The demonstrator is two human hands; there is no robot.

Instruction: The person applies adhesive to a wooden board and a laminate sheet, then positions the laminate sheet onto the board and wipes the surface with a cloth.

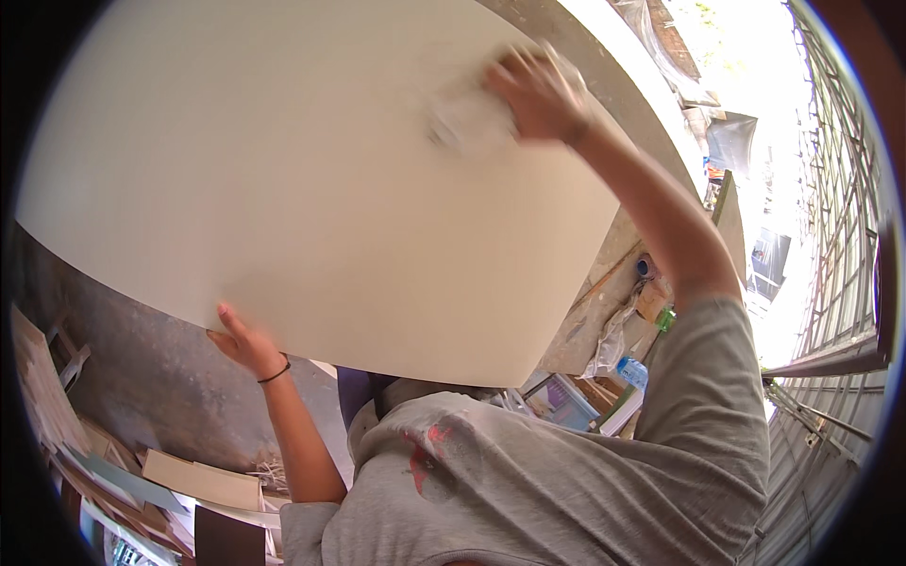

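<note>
A large, smooth off-white panel spreads out in front of me. At its near edge, on the left, my left hand is closed on the rim, thumb over the top face and the other fingers mostly hidden. My right hand reaches far across to the panel's far right part. Motion smears it; its fingers bend over a pale, crumpled cloth that lies against the surface. The cloth's outline is too blurred to make out fully.
Boards and wood offcuts lie on the concrete floor at lower left. To the right are a clear bottle with a blue tint, a green bottle part and plastic sheeting. A metal lattice stands at far right.
</note>
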